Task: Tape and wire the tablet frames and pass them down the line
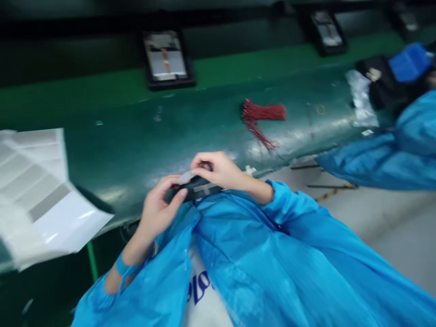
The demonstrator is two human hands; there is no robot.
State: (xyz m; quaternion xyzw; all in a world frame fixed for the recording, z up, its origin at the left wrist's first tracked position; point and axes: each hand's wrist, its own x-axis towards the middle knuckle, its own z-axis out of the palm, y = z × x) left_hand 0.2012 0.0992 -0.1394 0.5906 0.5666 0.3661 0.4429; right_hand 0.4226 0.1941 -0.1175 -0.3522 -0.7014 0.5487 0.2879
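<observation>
Both my hands hold a small flat black part point(195, 188) over my lap, just at the near edge of the green bench point(143, 141). My left hand point(160, 206) grips its left end, fingers curled round it. My right hand point(218, 170) pinches a pale grey strip point(186, 177) on top of the part between thumb and fingertips. Blue coat sleeves cover both my arms. The picture is smeared by motion, so the part's detail is unclear.
A stack of white sheets point(37, 195) hangs over the bench edge at left. A bundle of red wires point(262, 116) lies on the bench. Black trays with devices point(166, 59) point(327, 32) ride the green belt behind. Another person's blue sleeve point(391, 154) lies at right.
</observation>
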